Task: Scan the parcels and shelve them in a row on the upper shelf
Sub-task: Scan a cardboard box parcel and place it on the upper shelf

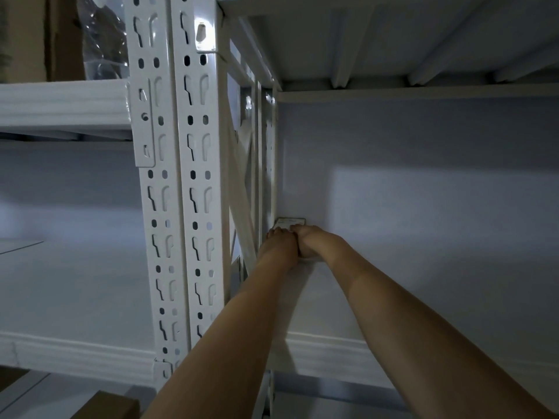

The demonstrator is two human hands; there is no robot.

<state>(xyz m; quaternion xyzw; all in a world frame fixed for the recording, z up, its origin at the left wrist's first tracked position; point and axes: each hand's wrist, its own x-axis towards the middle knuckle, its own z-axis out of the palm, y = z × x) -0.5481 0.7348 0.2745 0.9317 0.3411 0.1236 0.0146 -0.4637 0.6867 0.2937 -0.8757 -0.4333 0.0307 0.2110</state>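
While both bare arms reached deep into the white metal shelf, the left hand and right hand met at its far left corner, fingers curled on a small pale parcel with a white label. It lay just beyond the fingertips against the back wall. Most of it was hidden, so its long axis and the exact grip were unclear.

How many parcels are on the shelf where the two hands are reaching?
1. A white parcel lies in the far left corner of the shelf, under the left hand and right hand. The hands hide most of it; another behind them is possible.
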